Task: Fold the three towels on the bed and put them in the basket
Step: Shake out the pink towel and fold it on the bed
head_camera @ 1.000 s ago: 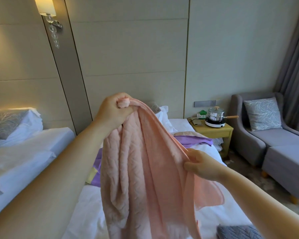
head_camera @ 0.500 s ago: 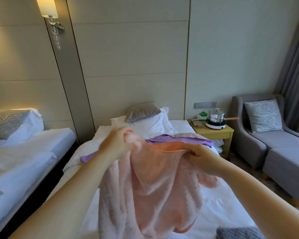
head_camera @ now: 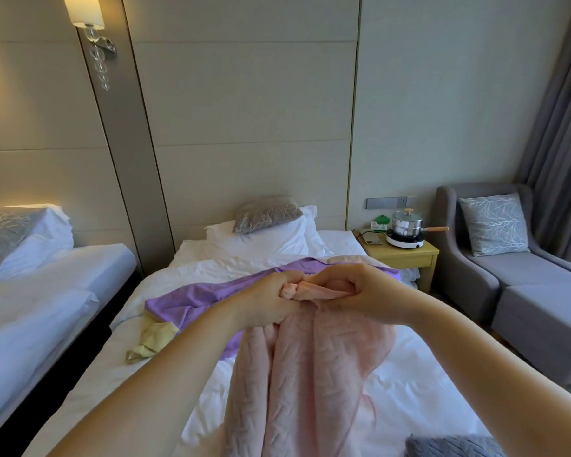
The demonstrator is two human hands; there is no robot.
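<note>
A pink towel [head_camera: 297, 374] hangs over the white bed [head_camera: 409, 407] from my two hands, which meet at its top edge. My left hand [head_camera: 267, 305] grips bunched corners of it. My right hand [head_camera: 353, 291] pinches the same top edge right beside the left. A purple towel [head_camera: 205, 298] lies spread across the bed behind the hands. A yellow towel [head_camera: 152, 338] lies crumpled at the purple one's left end. No basket is in view.
A grey knitted thing [head_camera: 452, 446] shows at the bottom right edge. Pillows [head_camera: 267, 232] lie at the bed's head. A bedside table [head_camera: 406, 252] with a pot on a hob stands right, then a grey sofa [head_camera: 524, 282]. A second bed [head_camera: 47, 291] is left.
My hands have lowered and come together, bringing the pink towel's held edges side by side. The towel now hangs lower, uncovering the purple and yellow towels.
</note>
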